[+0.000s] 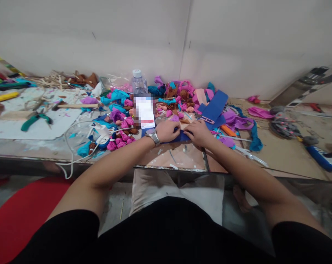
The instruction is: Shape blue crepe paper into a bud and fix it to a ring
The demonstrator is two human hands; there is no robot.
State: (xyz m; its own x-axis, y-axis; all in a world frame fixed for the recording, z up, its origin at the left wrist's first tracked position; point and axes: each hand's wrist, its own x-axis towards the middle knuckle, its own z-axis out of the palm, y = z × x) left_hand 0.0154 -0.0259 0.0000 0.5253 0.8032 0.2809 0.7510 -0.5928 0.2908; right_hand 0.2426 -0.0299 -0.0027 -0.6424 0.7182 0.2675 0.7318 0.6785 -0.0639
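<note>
A dark blue strip [181,138] of paper or cloth lies across the table's front part, under both my hands. My left hand [168,131], with a silver watch on its wrist, has its fingers curled down and closed on the strip. Just to the right, the bent fingers of my right hand [199,132] grip the same strip, their tips near the left fingertips. Behind the hands lies a folded piece of blue material [216,106]. A lit phone [145,113] stands close to my left hand. An orange-handled tool [227,130] lies beyond my right hand.
Pink, blue, purple and brown crumpled pieces [120,110] crowd the table. A clear bottle [139,83] stands at the back. On the left are a white power strip [102,132], green-handled pliers [35,120] and a hammer [77,105]. Scissors [252,156] lie at the right.
</note>
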